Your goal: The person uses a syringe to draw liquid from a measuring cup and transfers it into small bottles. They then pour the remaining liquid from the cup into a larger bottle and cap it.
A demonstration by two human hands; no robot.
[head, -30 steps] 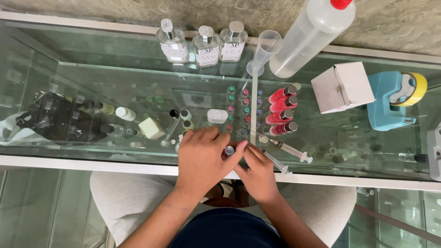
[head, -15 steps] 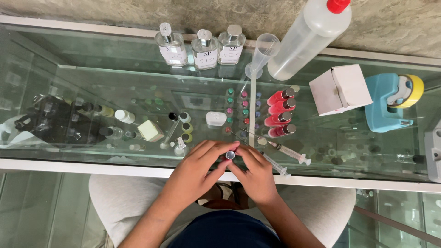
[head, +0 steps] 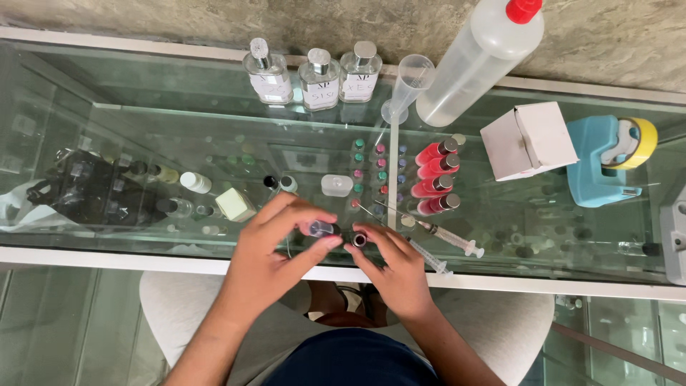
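The left hand (head: 268, 250) pinches a small clear cap (head: 321, 229) between thumb and fingertips, and the right hand (head: 396, 268) holds a small dark vial (head: 359, 239) in a narrow fingertip grip, its open mouth facing up toward the camera. Both sit over the near edge of the glass table (head: 143, 143), about mid-width. The cap lies just left of the vial, nearly touching it, with its long axis roughly level and pointing right at the vial mouth; the left hand is the nearer to the cap, the right to the vial. Two syringes (head: 443, 239) lie just right of the right hand, and red tubes (head: 436, 175) stand farther back. Against half a second ago, when the two hands were closed together over the vial, they have now drawn slightly apart, and the cap shows clear of the vial.
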